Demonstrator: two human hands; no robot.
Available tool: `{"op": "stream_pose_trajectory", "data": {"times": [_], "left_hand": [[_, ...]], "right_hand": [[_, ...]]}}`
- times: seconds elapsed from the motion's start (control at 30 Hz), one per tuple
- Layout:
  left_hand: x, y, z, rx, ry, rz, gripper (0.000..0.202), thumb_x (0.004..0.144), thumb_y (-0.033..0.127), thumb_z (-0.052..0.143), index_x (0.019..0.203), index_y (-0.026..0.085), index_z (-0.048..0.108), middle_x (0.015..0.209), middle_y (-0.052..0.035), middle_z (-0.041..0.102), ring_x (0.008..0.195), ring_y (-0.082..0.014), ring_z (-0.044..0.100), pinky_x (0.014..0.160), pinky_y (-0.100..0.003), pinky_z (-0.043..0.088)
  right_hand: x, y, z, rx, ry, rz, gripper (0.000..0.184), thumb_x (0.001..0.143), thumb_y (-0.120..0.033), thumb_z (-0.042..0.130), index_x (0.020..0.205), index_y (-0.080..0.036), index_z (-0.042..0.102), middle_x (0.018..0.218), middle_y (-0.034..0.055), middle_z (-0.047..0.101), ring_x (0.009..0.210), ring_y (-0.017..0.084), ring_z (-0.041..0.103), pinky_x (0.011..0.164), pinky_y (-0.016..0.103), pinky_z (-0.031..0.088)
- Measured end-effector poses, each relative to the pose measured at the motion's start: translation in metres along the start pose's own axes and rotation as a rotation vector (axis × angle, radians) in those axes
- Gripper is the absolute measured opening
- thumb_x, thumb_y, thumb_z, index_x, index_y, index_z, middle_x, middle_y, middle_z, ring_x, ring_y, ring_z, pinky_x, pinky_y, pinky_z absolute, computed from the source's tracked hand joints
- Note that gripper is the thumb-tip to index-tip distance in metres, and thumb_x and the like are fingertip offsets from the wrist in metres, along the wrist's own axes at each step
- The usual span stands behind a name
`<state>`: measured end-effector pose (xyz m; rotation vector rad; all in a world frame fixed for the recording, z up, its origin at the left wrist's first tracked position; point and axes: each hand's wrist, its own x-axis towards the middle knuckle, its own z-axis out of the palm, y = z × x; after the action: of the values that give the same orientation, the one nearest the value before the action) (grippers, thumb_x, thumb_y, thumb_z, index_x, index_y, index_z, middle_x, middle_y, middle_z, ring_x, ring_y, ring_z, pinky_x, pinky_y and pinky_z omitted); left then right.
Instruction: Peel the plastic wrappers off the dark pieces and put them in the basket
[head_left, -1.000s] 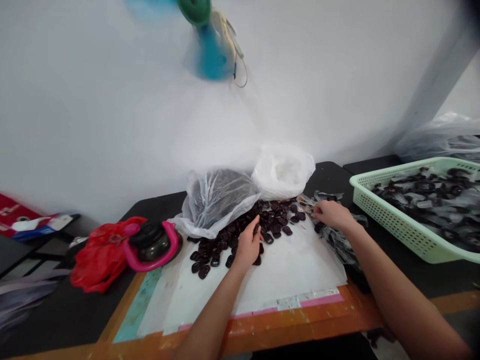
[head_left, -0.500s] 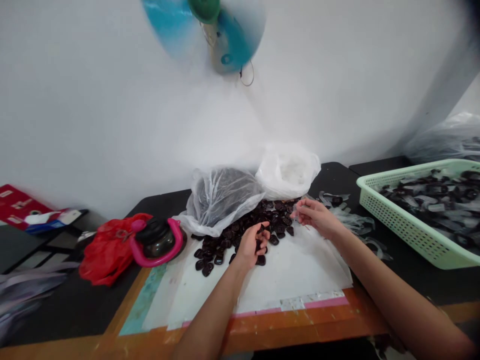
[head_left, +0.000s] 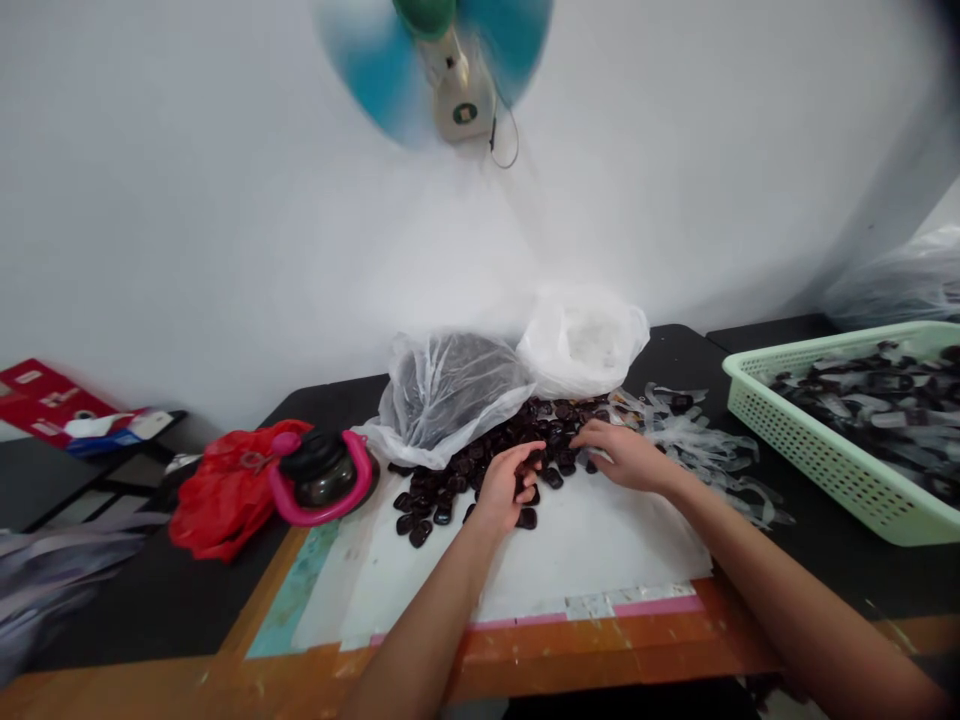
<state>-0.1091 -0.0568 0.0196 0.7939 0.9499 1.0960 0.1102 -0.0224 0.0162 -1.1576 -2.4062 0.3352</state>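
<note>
Dark, glossy, flat oval pieces (head_left: 556,437) lie heaped on a broad white paper sheet (head_left: 600,545), the pile spreading from the foot of two plastic bags toward both hands. The person's left hand (head_left: 499,490) curls narrowly over the heap's near edge; whether it holds a piece cannot be told (the bent fingers hide what lies beneath). The right hand (head_left: 626,456) reaches in half open, its fingertips (head_left: 579,437) among the pieces on the heap's right side.

Just beyond, loose strips of clear plastic film (head_left: 701,445) trail across a black tabletop (head_left: 679,355). At far right, a pale green perforated plastic basket (head_left: 795,450) holds a layer of dark pieces mixed with clear film. Behind the heap, a translucent plastic bag (head_left: 450,390) bulges with dark contents beside a white plastic bag (head_left: 581,345).

Many pieces lie loose on the sheet, with more in the basket and the translucent bag. To the left sit a crumpled red plastic bag (head_left: 232,490) and a round black object with a magenta handle (head_left: 322,480).
</note>
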Motion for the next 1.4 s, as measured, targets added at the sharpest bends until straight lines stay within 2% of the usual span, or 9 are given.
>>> {"op": "stream_pose_trajectory", "data": {"times": [0.1,0.27,0.47,0.6,0.83,1.03,1.2,1.3,1.4], "left_hand": [[0.001,0.0,-0.001,-0.022,-0.033,-0.008,0.043,0.065,0.024,0.063,0.107,0.012,0.062,0.075,-0.0031,0.053,0.047,-0.0032,0.037,0.036,-0.016,0.015],[-0.001,-0.003,0.002,0.059,-0.002,0.058,0.033,0.062,0.023,0.069,0.093,0.013,0.062,0.077,-0.002,0.053,0.053,-0.0043,0.042,0.036,-0.015,0.016],[-0.003,-0.003,0.003,0.116,-0.018,0.096,0.031,0.068,0.029,0.066,0.096,0.016,0.06,0.063,0.0034,0.047,0.044,-0.0034,0.033,0.034,-0.014,0.014],[-0.003,-0.002,0.004,0.126,-0.006,0.106,0.033,0.068,0.032,0.068,0.095,0.017,0.06,0.067,0.0018,0.05,0.048,-0.0046,0.04,0.034,-0.014,0.015],[-0.003,-0.004,0.005,0.159,-0.063,0.102,0.028,0.071,0.038,0.067,0.087,0.016,0.061,0.068,0.0024,0.048,0.044,-0.0028,0.035,0.034,-0.014,0.016],[0.0,-0.007,0.003,0.161,-0.01,0.11,0.032,0.072,0.04,0.064,0.092,0.015,0.061,0.077,-0.0022,0.053,0.05,-0.0062,0.043,0.035,-0.016,0.02],[-0.002,-0.003,0.003,0.667,-0.014,0.343,0.018,0.077,0.024,0.054,0.09,0.015,0.063,0.071,-0.0016,0.054,0.052,-0.0084,0.042,0.047,-0.021,0.032],[-0.012,0.0,0.009,1.032,-0.15,0.563,0.023,0.073,0.013,0.053,0.092,0.017,0.065,0.086,-0.006,0.059,0.078,-0.0171,0.053,0.072,-0.029,0.042],[-0.024,0.001,0.017,1.27,-0.373,0.634,0.023,0.074,0.023,0.062,0.096,0.018,0.065,0.099,-0.0086,0.059,0.097,-0.0234,0.052,0.089,-0.035,0.039]], "right_hand": [[-0.001,-0.004,-0.002,-0.013,-0.118,-0.1,0.026,0.077,-0.014,0.055,0.099,-0.024,0.063,0.101,0.0044,0.06,0.085,0.018,0.06,0.071,0.025,0.043],[0.001,-0.009,-0.005,0.006,-0.046,-0.015,0.008,0.077,-0.016,0.055,0.077,-0.02,0.062,0.078,0.0018,0.063,0.068,0.015,0.056,0.06,0.024,0.037],[0.006,-0.023,-0.003,0.573,0.058,0.109,0.021,0.08,-0.029,0.055,0.097,-0.018,0.061,0.074,0.0014,0.064,0.053,0.011,0.049,0.05,0.023,0.038],[0.007,-0.032,-0.001,0.884,0.03,0.212,0.027,0.077,-0.042,0.06,0.085,-0.017,0.062,0.07,0.002,0.062,0.05,0.011,0.051,0.046,0.023,0.043],[0.007,-0.034,0.001,1.051,0.015,0.253,0.035,0.076,-0.051,0.062,0.081,-0.016,0.058,0.068,0.0023,0.064,0.041,0.008,0.051,0.041,0.021,0.041],[0.009,-0.033,0.009,1.163,0.026,0.332,0.034,0.073,-0.047,0.067,0.082,-0.017,0.055,0.075,0.0032,0.065,0.056,0.011,0.06,0.054,0.024,0.051],[0.009,-0.031,0.007,1.081,0.096,0.375,0.034,0.074,-0.048,0.065,0.078,-0.016,0.055,0.058,-0.0013,0.059,0.039,0.008,0.05,0.038,0.019,0.041],[0.01,-0.027,0.005,1.072,0.147,0.385,0.034,0.074,-0.048,0.065,0.078,-0.016,0.055,0.064,0.002,0.064,0.034,0.006,0.046,0.033,0.018,0.036],[0.01,-0.022,0.005,1.101,0.228,0.412,0.035,0.07,-0.047,0.069,0.078,-0.016,0.056,0.072,0.0045,0.067,0.039,0.007,0.051,0.037,0.02,0.042]]}}
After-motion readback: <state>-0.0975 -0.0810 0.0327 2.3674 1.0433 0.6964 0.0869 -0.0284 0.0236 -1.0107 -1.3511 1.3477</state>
